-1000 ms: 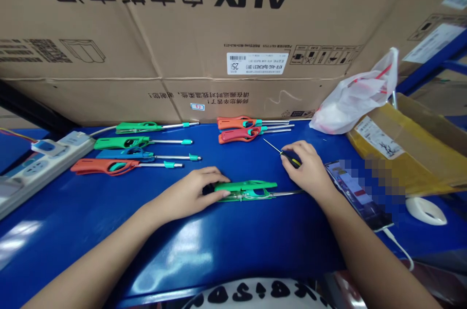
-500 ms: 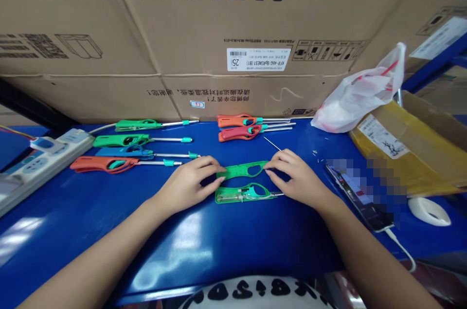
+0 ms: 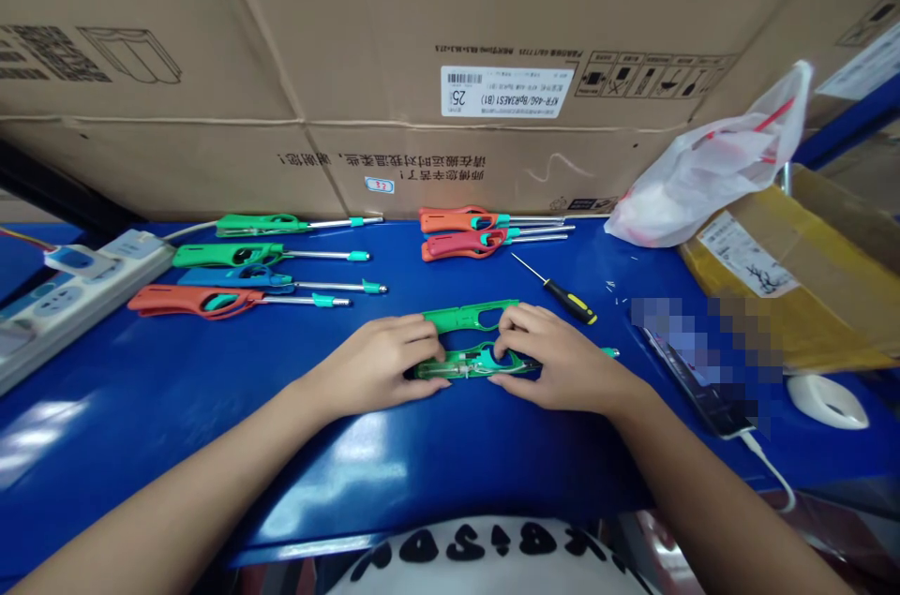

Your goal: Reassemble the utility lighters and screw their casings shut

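Note:
An opened green lighter lies on the blue table with its inner parts showing. My left hand grips its handle end between thumb and fingers. On its trigger end, my right hand has thumb and fingers closed, covering part of the metal tube; the teal tip shows beyond the hand. Just behind lies the loose green cover half, flat on the table and near the fingers of both hands. A black and yellow screwdriver rests behind my right hand, untouched.
Several lighters lie at left beside a white power strip; more orange and red lighters lie at the back. At right are a phone, a white mouse, small screws, a plastic bag and a cardboard box.
Both hands have moved from the loose green cover half down onto the opened lighter. The screwdriver behind my right hand now shows fully. The view has tilted slightly downward.

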